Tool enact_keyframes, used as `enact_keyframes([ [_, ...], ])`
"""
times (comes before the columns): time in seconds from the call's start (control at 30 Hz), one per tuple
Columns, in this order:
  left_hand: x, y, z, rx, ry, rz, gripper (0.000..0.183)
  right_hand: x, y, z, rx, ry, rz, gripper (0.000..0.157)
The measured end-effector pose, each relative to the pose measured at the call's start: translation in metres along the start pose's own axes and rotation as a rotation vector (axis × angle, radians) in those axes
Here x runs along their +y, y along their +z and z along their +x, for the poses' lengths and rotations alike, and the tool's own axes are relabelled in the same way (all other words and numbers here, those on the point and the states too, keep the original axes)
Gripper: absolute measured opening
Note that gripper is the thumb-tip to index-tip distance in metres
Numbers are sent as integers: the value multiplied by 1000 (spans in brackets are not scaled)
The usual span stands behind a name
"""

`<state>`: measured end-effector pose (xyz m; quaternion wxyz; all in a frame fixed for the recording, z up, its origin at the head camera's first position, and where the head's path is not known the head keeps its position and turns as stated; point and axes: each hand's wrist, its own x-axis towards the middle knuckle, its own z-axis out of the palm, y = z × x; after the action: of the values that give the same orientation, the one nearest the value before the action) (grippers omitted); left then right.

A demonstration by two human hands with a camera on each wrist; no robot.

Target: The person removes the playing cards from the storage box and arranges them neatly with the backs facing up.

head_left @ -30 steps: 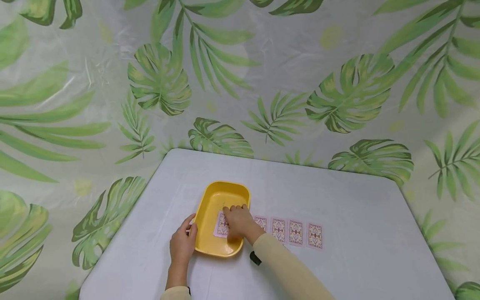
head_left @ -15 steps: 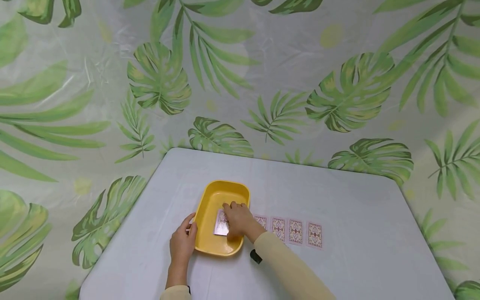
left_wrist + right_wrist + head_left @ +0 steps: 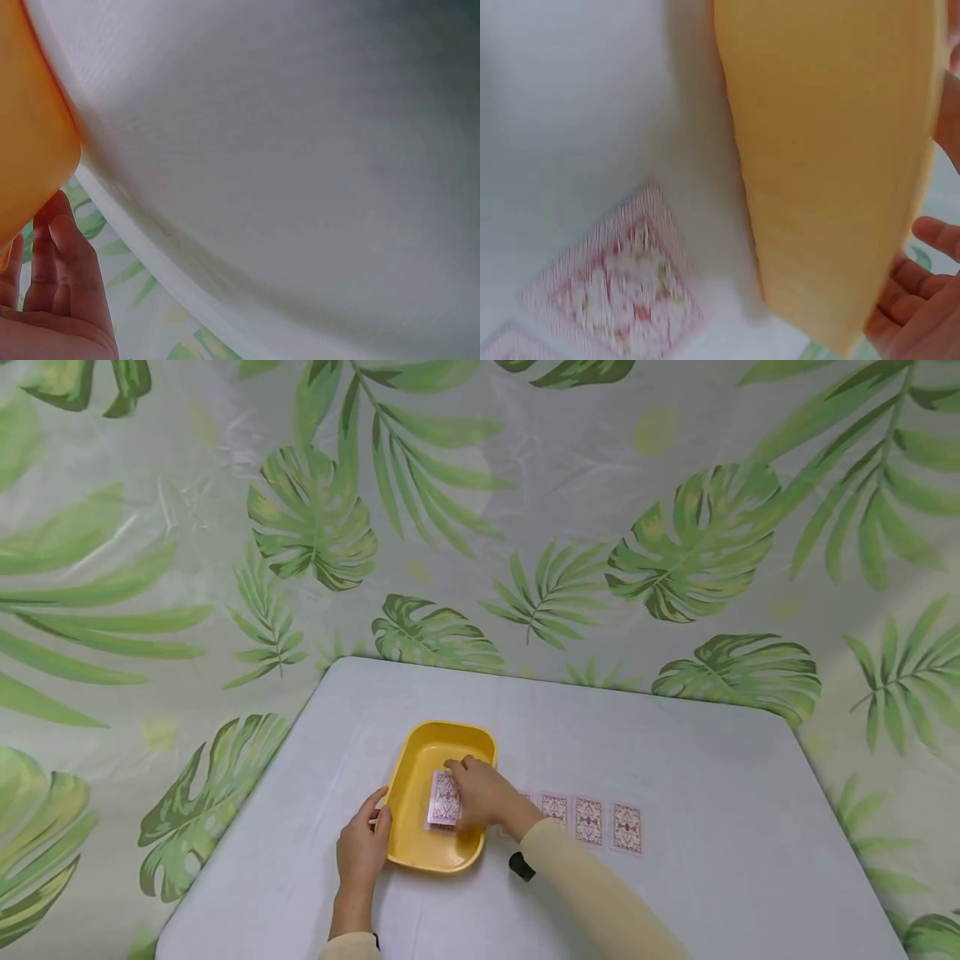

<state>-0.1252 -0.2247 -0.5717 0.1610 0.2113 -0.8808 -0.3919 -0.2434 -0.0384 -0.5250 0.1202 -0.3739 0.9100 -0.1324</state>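
Note:
A yellow tray (image 3: 437,858) stands on the table, its sides high and its corners rounded. My left hand (image 3: 363,843) grips the tray's left side at the rim, its fingers close to the outer wall in the left wrist view. Inside, my right hand (image 3: 483,795) pinches a playing card (image 3: 444,800), patterned back up, by its right side. Below it, the edge of another card (image 3: 439,827) peeks out in the tray. The right hand's fingertips are partly hidden behind the hand, and its own wrist view shows only the tray's outer wall.
Right of the tray, several face-down cards run in a row, among them a middle card (image 3: 588,822) and the far right card (image 3: 627,829). My right sleeve (image 3: 600,893) crosses in front of the row. A leaf-patterned sheet (image 3: 450,527) hangs behind the white table (image 3: 712,777).
My right hand has raised the card slightly and shifted it toward the far side, exposing the edge of the card underneath. The left hand stays at the tray.

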Motion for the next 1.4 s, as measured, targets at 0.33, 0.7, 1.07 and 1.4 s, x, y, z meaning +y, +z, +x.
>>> enact_keyframes([
  [0.33, 4, 0, 0, -15, -12, 11, 37, 22, -40, -30, 53, 30, 65, 101],
  [0.7, 4, -1, -2, 0, 6, -4, 36, 64, -50, -69, 97, 75, 119, 97],
  [1.07, 5, 0, -4, 1, -3, 0, 36, 106, -38, -102, 119, 126, 117, 95],
  [1.4, 6, 1, -6, 0, -12, 2, 37, 138, -26, -130, 117, 176, 117, 92],
])
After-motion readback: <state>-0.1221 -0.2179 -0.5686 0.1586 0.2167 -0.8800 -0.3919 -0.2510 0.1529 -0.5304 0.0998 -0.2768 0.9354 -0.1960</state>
